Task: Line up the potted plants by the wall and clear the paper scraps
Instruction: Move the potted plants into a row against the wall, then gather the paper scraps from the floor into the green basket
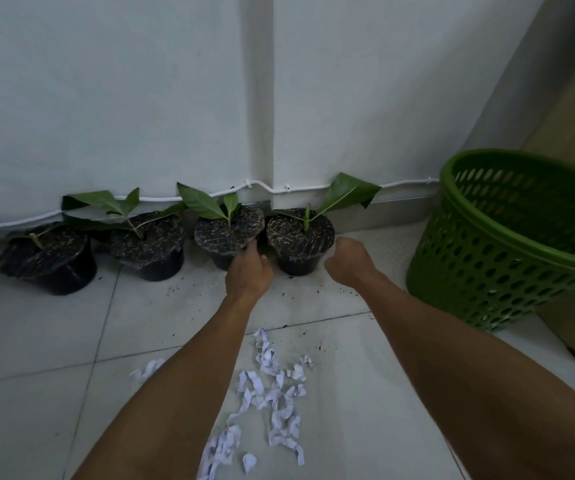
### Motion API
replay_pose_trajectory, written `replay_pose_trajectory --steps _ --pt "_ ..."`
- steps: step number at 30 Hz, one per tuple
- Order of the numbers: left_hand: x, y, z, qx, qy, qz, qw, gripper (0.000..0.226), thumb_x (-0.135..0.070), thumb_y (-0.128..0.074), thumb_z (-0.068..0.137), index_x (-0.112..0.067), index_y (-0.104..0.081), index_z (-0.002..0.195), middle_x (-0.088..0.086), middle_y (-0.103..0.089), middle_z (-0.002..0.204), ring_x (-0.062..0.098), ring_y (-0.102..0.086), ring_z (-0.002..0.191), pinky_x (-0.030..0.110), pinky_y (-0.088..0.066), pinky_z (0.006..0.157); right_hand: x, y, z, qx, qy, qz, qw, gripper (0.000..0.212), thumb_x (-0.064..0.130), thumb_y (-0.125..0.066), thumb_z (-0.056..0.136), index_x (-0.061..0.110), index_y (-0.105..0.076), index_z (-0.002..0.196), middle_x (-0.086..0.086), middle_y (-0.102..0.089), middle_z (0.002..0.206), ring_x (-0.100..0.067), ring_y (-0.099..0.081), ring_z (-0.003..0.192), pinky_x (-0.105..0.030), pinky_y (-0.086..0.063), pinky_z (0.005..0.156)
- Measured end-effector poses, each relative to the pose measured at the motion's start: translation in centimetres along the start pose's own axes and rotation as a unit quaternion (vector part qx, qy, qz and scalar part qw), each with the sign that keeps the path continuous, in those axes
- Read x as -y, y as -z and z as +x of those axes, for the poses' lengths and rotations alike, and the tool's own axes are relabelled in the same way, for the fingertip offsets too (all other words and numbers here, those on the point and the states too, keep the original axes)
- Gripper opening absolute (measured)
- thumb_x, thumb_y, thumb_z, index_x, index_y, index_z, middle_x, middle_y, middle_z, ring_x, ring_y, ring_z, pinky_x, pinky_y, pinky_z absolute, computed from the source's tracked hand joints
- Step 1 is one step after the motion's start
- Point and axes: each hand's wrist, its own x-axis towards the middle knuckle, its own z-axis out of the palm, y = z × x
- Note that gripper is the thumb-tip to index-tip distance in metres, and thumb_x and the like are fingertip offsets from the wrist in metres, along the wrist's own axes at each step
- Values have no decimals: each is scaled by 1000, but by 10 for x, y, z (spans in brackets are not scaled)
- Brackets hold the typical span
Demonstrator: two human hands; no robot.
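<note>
Head view, one camera only, landmark = the wall [106, 98].

Plants: four black pots sit in a row along the wall's base. Far-left pot [54, 259] stands slightly further out from the wall than the rest and its plastic looks crumpled. Second pot [149, 247] is close to the wall, just beside the third pot [227, 237]. Fourth pot [300, 240] sits at the wall's corner jog. Third and fourth nearly touch. Judgement: lining-up is mostly done, with maybe a nudge left on the far-left pot.

Hands: left hand [246, 271] is at the third pot's near-right rim, fingers on or just under the edge. Contact looks likely, but whether it is a closed grip or a push cannot be told from here. Right hand [350, 259] is loosely curled just beside the fourth pot's right side, holding nothing visible, a small gap to the pot.

Scraps: paper scraps [268, 393] lie scattered on the floor [37, 341], well out from the wall, between the forearms. None look collected. Dark soil specks dot the tiles between the scraps and the wall.

Green basket [507, 244] stands further right along the wall, perforated, and no paper is visible inside from this angle. Judgement: likely destination for the scraps.

Status: part one nearly complete, part two not started.
</note>
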Motion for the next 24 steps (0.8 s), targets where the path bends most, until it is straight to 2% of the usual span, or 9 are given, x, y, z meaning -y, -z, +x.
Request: replay_pose_trajectory --steps 3,5,8,10,12,14,16,21,24 --pt "28 15 -39 74 -101 258 958 58 -38 -49 99 -10 -34 147 13 -46 146 32 -45 129 46 -41 100 16 15 -28 129 3 -167 977 33 15 -51 96 0 -54 126 -17 -58 126 -28 -58 98 -31 -46 76" --pt "45 21 -61 127 -111 329 929 64 -47 -44 99 -12 -29 150 13 -37 153 32 -38 136 47 -35 107 28 19 -41 167 14 -215 962 42 19 -54 94 3 -49 133 -15 -56 128 -24 -55 90 -28 -47 72" --pt "71 27 -83 196 -63 314 927 76 -61 -40 95 -18 -22 155 14 -25 159 34 -26 143 49 -27 113 40 8 -53 196 70 -233 950 61 35 -67 89 6 -47 139 -15 -53 135 -24 -57 87 -29 -49 72" --pt "88 34 -96 222 -41 300 927 90 -74 -42 87 -24 -17 156 12 -20 162 32 -22 146 50 -24 115 41 -11 -60 228 104 -238 939 85 51 -73 79 12 -38 146 -14 -45 144 -28 -60 106 -32 -49 80" --pt "105 46 -107 232 -18 281 931 109 -88 -45 71 -30 -13 157 9 -17 163 30 -17 148 52 -21 116 36 -35 -69 261 123 -248 925 111 65 -77 66 17 -24 152 -12 -32 155 -31 -46 131 -40 -45 100" --pt "118 57 -119 231 -6 293 928 126 -97 -47 54 -33 -9 156 8 -16 163 29 -16 148 54 -22 115 26 -57 -78 304 117 -258 910 130 73 -77 56 23 -9 155 -10 -15 162 -31 -33 141 -45 -41 108" --pt "132 69 -128 243 7 309 919 139 -99 -51 42 -35 -4 156 9 -17 161 29 -17 147 55 -25 114 15 -73 -81 337 108 -265 897 143 77 -78 47 27 1 155 -11 -5 163 -32 -38 138 -44 -47 102" --pt "163 89 -149 305 6 306 902 153 -86 -73 34 -43 14 151 11 -10 159 33 -21 144 58 -37 108 8 -103 -81 350 158 -255 887 161 85 -76 31 27 11 154 -15 -9 159 -27 -62 104 -30 -57 78" --pt "186 95 -164 311 -12 277 909 156 -82 -78 30 -52 22 146 9 -8 158 34 -19 144 58 -39 107 14 -124 -88 362 209 -240 876 158 80 -79 37 28 15 152 -16 -9 159 -34 -47 128 -38 -46 101"
